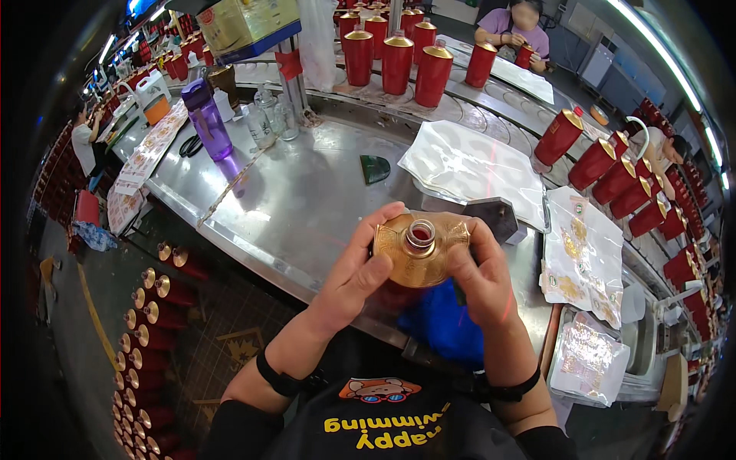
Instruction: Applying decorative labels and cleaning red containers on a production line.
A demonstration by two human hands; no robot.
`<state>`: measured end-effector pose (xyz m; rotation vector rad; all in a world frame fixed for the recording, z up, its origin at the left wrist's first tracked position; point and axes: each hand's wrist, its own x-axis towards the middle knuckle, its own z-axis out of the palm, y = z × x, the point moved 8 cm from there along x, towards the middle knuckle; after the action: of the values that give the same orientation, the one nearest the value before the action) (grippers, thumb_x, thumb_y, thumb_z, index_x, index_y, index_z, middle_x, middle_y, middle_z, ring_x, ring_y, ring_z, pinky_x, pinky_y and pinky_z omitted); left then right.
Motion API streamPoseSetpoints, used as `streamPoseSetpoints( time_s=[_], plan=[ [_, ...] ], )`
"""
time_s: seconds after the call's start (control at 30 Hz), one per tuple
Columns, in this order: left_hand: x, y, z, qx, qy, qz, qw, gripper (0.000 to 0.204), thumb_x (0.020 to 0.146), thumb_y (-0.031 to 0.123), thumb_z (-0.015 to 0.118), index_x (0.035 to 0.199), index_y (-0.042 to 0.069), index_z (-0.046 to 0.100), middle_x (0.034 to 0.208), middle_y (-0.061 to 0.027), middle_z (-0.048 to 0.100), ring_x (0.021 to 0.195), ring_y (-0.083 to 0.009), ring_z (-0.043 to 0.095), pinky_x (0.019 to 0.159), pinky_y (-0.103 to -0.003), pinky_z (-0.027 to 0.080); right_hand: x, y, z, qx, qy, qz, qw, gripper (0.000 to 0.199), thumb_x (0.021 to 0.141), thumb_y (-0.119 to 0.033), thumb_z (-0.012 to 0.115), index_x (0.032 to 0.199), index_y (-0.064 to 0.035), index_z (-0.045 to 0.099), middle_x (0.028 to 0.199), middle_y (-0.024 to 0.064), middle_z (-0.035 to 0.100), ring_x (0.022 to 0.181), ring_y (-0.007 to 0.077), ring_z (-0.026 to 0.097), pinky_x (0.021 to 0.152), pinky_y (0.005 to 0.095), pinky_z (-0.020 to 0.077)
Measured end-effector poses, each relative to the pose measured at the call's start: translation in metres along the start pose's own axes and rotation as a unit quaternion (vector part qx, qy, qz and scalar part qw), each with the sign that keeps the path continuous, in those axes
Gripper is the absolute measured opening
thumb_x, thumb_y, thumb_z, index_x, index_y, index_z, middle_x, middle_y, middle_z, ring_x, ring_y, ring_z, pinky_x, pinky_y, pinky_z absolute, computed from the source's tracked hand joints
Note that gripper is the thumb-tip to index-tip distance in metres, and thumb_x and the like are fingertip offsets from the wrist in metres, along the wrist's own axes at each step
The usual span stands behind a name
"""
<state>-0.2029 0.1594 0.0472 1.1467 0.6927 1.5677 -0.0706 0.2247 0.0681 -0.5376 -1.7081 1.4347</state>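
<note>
Between both hands I hold a red bottle (pixel 415 264) with a gold shoulder, its uncapped clear glass neck tilted up toward me. My left hand (pixel 351 274) is wrapped round its left side, thumb on the gold rim. On the right side my right hand (pixel 484 277) grips it, thumb pressed on the gold shoulder. Most of the red body is hidden below the shoulder. A blue cloth (pixel 443 326) lies beneath my right wrist. Beyond the bottle, a small dark green flat piece (pixel 375 169) lies on the metal table (pixel 307 192).
White sheets (pixel 475 162) and gold-patterned sheets (pixel 580 257) lie to the right. A purple water bottle (pixel 207 123) and clear glass bottles (pixel 264 119) stand at the left. Red bottles (pixel 396 65) line the conveyor (pixel 460 103); more (pixel 153 337) stand at lower left. A co-worker (pixel 515 31) sits opposite.
</note>
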Motion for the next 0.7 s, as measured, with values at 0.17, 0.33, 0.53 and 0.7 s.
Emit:
streamPoseSetpoints(
  time_s=[0.17,0.33,0.53,0.7],
  plan=[
    [0.0,0.0,0.002,0.024,-0.007,-0.006,1.0,0.07,0.093,0.021,0.061,0.148,0.003,0.021,0.139,-0.0116,0.04,0.13,-0.0196,0.038,0.11,-0.033,0.029,0.003,0.001,0.002,-0.015,-0.009,-0.013,1.0,0.043,0.09,-0.027,0.068,0.12,0.0008,0.053,0.109,0.0074,0.061,0.103,0.0139,0.055,0.092,0.0291,0.0437],
    [0.003,-0.001,0.0,0.015,-0.015,-0.024,0.999,0.072,0.091,0.02,0.061,0.148,0.003,0.02,0.14,-0.0122,0.037,0.13,-0.0203,0.038,0.11,-0.033,0.029,0.006,0.005,0.003,0.013,-0.006,0.007,1.0,0.04,0.09,-0.025,0.068,0.119,0.0,0.053,0.108,0.0061,0.061,0.101,0.0128,0.055,0.091,0.0291,0.044],
    [0.004,-0.002,0.001,0.017,-0.008,-0.021,1.0,0.07,0.092,0.023,0.059,0.147,0.003,0.021,0.14,-0.0121,0.038,0.131,-0.0199,0.037,0.11,-0.033,0.028,0.007,0.006,0.001,0.023,0.002,0.006,1.0,0.033,0.092,-0.023,0.065,0.114,-0.0009,0.054,0.106,0.0046,0.06,0.099,0.0115,0.054,0.089,0.0278,0.0438],
    [0.005,-0.003,0.001,0.012,-0.006,-0.016,1.0,0.068,0.094,0.025,0.056,0.147,0.002,0.021,0.139,-0.0123,0.039,0.131,-0.0198,0.037,0.111,-0.033,0.026,0.007,0.009,0.0,0.012,-0.001,0.008,1.0,0.031,0.094,-0.022,0.063,0.115,-0.0009,0.052,0.105,0.0038,0.058,0.1,0.0112,0.052,0.09,0.028,0.0427]
  ],
)
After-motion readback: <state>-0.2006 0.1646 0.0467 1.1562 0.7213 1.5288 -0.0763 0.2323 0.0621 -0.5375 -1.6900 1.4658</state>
